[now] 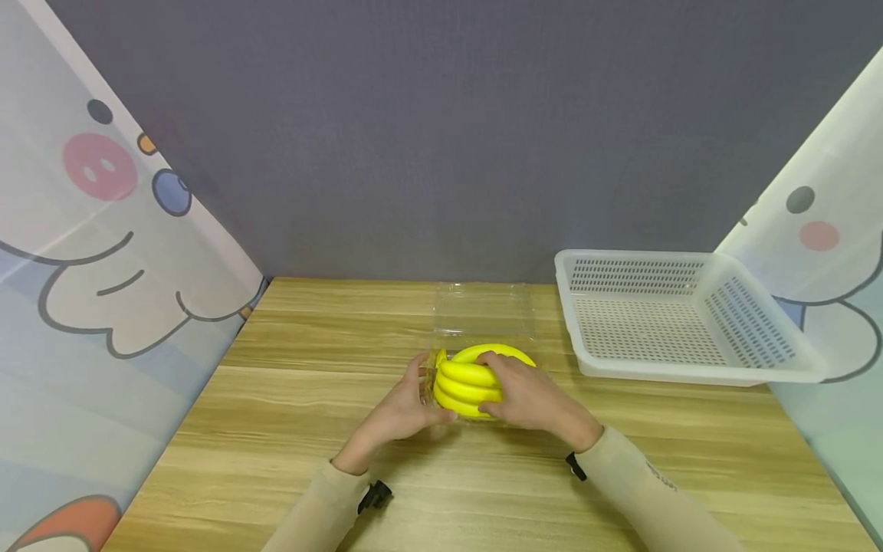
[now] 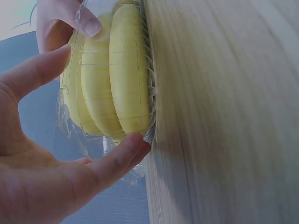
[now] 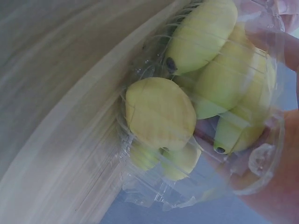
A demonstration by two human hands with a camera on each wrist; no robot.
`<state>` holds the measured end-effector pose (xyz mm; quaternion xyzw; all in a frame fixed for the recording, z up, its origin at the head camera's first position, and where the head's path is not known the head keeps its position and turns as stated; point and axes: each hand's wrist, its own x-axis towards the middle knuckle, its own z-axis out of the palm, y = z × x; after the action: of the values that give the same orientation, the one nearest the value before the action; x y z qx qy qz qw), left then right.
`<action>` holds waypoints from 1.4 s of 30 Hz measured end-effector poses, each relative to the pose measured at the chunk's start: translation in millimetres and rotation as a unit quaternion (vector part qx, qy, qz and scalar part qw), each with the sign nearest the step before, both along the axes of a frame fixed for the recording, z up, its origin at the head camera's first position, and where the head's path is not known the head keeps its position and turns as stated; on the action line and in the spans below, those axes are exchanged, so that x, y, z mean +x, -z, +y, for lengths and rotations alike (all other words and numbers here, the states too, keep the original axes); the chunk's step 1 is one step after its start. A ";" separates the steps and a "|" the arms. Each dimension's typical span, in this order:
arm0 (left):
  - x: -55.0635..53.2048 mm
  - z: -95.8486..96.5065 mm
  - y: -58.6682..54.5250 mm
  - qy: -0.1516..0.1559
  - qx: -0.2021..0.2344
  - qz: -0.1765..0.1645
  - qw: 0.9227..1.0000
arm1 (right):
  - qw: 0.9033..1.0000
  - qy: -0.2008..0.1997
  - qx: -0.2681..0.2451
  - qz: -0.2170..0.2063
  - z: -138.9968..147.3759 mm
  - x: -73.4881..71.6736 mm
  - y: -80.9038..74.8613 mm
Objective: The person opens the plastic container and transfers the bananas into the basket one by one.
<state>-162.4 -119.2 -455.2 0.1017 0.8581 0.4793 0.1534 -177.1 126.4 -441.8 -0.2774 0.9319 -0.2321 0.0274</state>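
A bunch of yellow bananas (image 1: 465, 387) sits in a clear plastic clamshell box (image 2: 152, 93), whose lid (image 1: 483, 309) is folded open behind it. My right hand (image 1: 527, 395) grips the bunch from above at its right part, thumb toward me and fingers over the top. My left hand (image 1: 407, 402) holds the left end of the box, with the thumb at the front wall and the fingers about the end. Through the plastic in the right wrist view, dark-tipped banana ends (image 3: 201, 42) and a rounded pale-yellow shape (image 3: 161, 112) show; I cannot tell the latter's kind.
A white perforated plastic basket (image 1: 690, 372) stands at the right rear of the wood-grain table (image 1: 290, 383). Behind the table rises a grey wall (image 1: 414, 153). Cartoon-printed sheets (image 1: 83, 268) line both sides.
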 end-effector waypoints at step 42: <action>0.5 0.0 1.0 -0.005 0.002 -0.001 1.000 | 0.998 0.020 -0.018 0.056 3.1 1.7 11.7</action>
<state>-161.9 -119.3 -456.3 0.0970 0.8574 0.4822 0.1513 -175.4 129.5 -453.4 -0.2721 0.9330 -0.2330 -0.0344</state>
